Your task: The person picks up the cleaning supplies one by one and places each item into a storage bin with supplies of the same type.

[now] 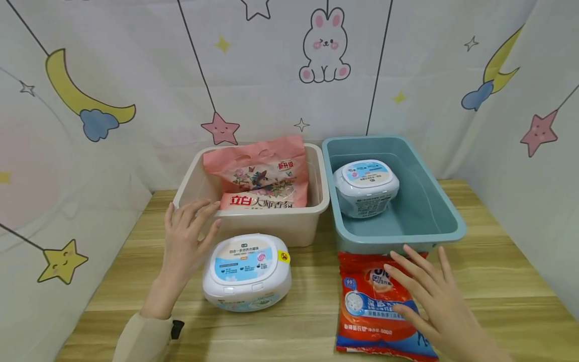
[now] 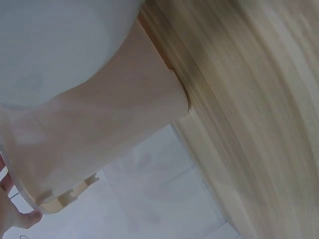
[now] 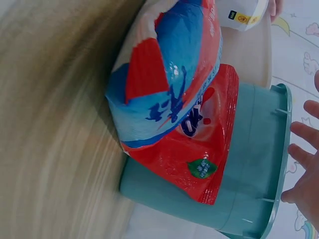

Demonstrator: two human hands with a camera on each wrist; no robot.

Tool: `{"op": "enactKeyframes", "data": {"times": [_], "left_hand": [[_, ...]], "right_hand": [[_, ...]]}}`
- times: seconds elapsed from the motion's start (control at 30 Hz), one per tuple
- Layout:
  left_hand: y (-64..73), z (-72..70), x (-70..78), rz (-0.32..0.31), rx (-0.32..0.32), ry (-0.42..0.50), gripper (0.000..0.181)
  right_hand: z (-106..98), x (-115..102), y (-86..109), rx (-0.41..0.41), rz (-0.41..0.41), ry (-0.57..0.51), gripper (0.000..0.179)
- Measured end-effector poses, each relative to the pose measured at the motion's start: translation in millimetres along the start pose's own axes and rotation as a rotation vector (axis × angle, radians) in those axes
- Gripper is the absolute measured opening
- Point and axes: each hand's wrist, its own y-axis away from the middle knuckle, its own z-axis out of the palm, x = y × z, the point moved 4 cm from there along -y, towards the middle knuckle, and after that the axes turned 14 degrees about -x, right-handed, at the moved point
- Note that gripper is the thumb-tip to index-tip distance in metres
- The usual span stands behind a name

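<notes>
My left hand [image 1: 187, 236] is at the front left corner of a cream bin [image 1: 289, 226], fingertips right at the rim. In that bin leans a pink bag of laundry detergent [image 1: 267, 176]. Beside the hand, on the table, sits a white lidded tub [image 1: 246, 271] with a blue and white label. My right hand [image 1: 434, 296] is spread above a red and blue detergent bag [image 1: 371, 311], holding nothing. This bag lies against the front of a teal bin [image 1: 398, 241]. The right wrist view shows the hand [image 3: 306, 164] near the teal bin's rim, fingers apart.
A second white tub [image 1: 366, 188] sits in the left part of the teal bin. Both bins stand side by side at the back of the wooden table [image 1: 289, 337]. A patterned white curtain [image 1: 271, 75] hangs behind and at both sides.
</notes>
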Motion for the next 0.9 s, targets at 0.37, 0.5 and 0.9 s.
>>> {"op": "enactKeyframes", "data": {"times": [0.37,0.5,0.9], "left_hand": [[1.5,3.3,-1.1,0.024,0.048,0.001,0.046],[0.7,4.3,0.3,0.031,0.064,-0.002,0.045],[1.3,4.6,0.1,0.015,0.066,-0.021,0.039]], "right_hand": [[14.3,3.2,11.9,-0.066,0.029,0.008,0.063],[18.3,4.5,14.7,-0.083,0.035,0.026,0.063],[29.2,6.9,20.8,-0.082,0.01,0.057,0.065]]}}
